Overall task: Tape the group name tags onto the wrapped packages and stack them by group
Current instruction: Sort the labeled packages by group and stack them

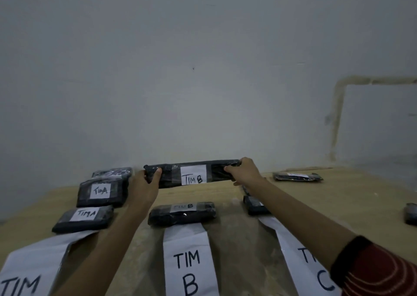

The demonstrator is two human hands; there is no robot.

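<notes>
1. Looking far left of the TIM B strip (189, 262), we see a white TIM strip (24, 271) lying on the wooden table (338, 201).
2. Left of the TIM B strip and beyond it lie the near TIM A package (84, 219) and the far TIM A package (101, 192), one behind the other. A third black package (112, 172) sits behind them, and we cannot read its tag.
3. Our left hand (144, 183), beyond the TIM B strip and a little left of it, curls its fingers round the left end of the held package (164, 175).
4. The held package is straight beyond the TIM B strip with its face toward us and a white TIM B tag (193, 175) taped at its middle. We cannot tell whether it touches the table.
5. A lying TIM B package (182, 213) rests at the far end of the TIM B strip.
6. Our right hand (244, 171), beyond the strip and to its right, grips the held package's right end.
7. Right of the TIM B strip runs a TIM C strip (300, 257). A half-hidden package (255, 204) lies at its far end, under our right arm.
8. Further right lie a distant package (297, 176) and an edge package (411, 213), well apart.
</notes>
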